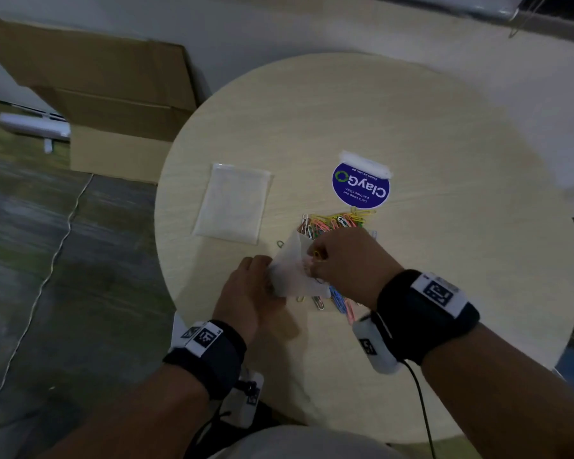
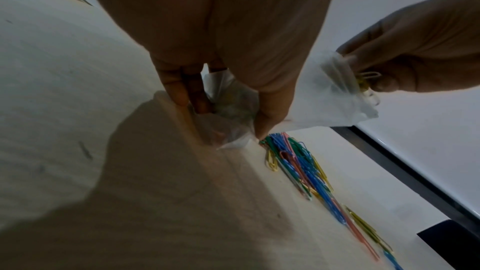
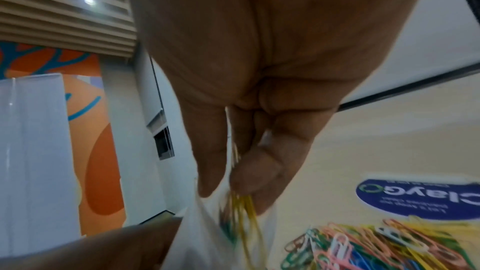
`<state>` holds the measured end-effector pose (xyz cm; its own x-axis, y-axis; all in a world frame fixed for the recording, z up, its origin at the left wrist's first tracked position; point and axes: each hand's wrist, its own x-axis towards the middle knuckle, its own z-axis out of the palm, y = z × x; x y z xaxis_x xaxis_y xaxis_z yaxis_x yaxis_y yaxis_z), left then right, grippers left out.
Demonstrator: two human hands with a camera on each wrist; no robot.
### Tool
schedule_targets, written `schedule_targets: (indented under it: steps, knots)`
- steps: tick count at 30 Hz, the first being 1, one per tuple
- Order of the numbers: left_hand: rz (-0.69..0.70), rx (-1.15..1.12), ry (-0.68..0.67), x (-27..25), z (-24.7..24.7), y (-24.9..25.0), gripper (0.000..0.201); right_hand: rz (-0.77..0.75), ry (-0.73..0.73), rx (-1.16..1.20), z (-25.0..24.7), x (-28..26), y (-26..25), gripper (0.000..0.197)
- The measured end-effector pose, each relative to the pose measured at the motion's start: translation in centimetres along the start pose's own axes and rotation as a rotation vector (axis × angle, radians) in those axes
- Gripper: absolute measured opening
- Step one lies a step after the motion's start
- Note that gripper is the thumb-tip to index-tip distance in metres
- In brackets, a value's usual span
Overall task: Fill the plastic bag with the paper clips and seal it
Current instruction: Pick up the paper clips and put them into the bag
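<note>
A: Round pale desk (image 1: 411,127), wood-grain. Flattened cardboard (image 1: 113,94) on the floor beyond its left edge. Dim room.

B: On the desk?

A: Spare flat bag (image 1: 232,203) far left, well apart. Blue round sticker (image 1: 360,188) past the pile. Loose paper clips (image 1: 335,221) heaped just beyond the hands, more strewn at the near side.

B: Plastic bag?

A: Plastic bag (image 1: 289,266) held up between both hands, long axis slanting from the left hand up toward the right, mouth at the right-hand end.

B: Left hand (image 1: 249,293)?

A: Pinching the bag's lower end, low by the desk.

B: Right hand (image 1: 342,260)?

A: At the mouth, fingertips pinching yellow clips, pressing them in. Nearer the pile, so probably the feeding hand.

B: Sealed?

A: Not yet. Most clips outside.
</note>
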<state>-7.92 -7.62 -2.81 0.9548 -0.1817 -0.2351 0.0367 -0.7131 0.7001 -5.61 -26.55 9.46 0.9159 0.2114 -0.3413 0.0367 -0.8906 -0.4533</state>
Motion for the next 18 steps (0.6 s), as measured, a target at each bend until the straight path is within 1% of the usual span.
schedule_targets:
  steps: [1, 3, 4, 5, 7, 8, 10, 11, 12, 15, 16, 17, 18]
  knots:
    - [-0.032, 0.027, -0.016, 0.3, -0.1, 0.3, 0.053, -0.041, 0.001, 0.003, 0.0, 0.1, -0.2, 0.019]
    - [-0.069, 0.045, -0.045, 0.5, -0.2, 0.6, 0.054, -0.076, 0.036, 0.049, -0.8, -0.2, -0.4, 0.028]
    - [-0.065, 0.039, -0.043, 0.5, -0.2, 0.6, 0.055, -0.05, 0.082, 0.102, -1.3, -0.5, -0.3, 0.032]
    - [-0.052, 0.027, -0.032, 0.3, -0.3, 0.4, 0.055, -0.013, 0.153, 0.201, -1.7, -0.9, -0.1, 0.03]
    - [-0.012, -0.012, -0.011, -0.1, -0.2, -0.2, 0.052, 0.082, 0.259, 0.341, -1.5, -1.3, 0.5, 0.019]
    - [0.005, -0.016, -0.01, -0.2, -0.3, -0.3, 0.051, 0.114, 0.246, 0.317, -1.0, -1.4, 0.8, 0.014]
    - [0.015, 0.017, -0.019, -0.3, -0.6, -0.2, 0.053, 0.12, 0.102, 0.196, 0.8, -1.5, 1.1, 0.006]
    - [0.016, 0.034, -0.031, -0.3, -0.8, 0.0, 0.057, 0.109, 0.056, 0.169, 1.5, -1.5, 1.1, 0.006]
    - [0.022, 0.037, -0.046, -0.4, -1.1, 0.1, 0.06, 0.105, 0.052, 0.183, 1.8, -1.7, 0.9, 0.01]
    - [0.109, 0.0, -0.063, -0.5, -1.9, -0.4, 0.064, 0.109, 0.202, 0.331, 1.6, -1.8, 0.1, 0.012]
    - [0.126, -0.009, -0.07, -0.6, -2.2, -0.8, 0.065, 0.119, 0.219, 0.383, 1.4, -2.0, -0.4, 0.012]
    - [0.129, -0.007, -0.08, -0.7, -2.5, -1.1, 0.069, 0.118, 0.198, 0.428, 1.4, -2.1, -0.8, 0.012]
    - [0.118, 0.005, -0.094, -0.7, -2.7, -1.5, 0.073, 0.118, 0.132, 0.455, 1.4, -2.2, -1.2, 0.012]
